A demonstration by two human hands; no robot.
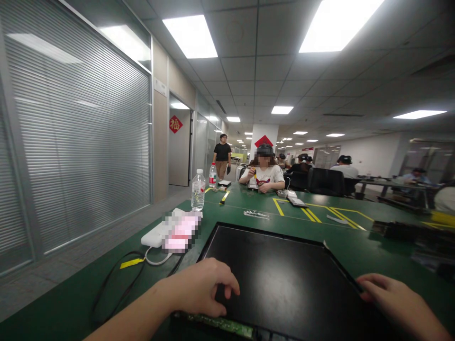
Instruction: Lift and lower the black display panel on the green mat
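Note:
A large flat black panel (280,274) lies on the green table (249,208) in front of me. A strip of green circuit board (216,323) runs along its near edge. My left hand (199,289) rests on the panel's near left corner, fingers curled down onto the surface beside the circuit strip. My right hand (394,298) touches the panel's right edge with its fingers bent over the rim. Neither hand lifts anything.
A white power bank (156,234) with a cable and a blurred pink object (179,232) lie left of the panel. Two water bottles (198,190) stand farther back. A person (263,173) sits across the table; another stands in the corridor (222,156). Dark items lie at the right (408,232).

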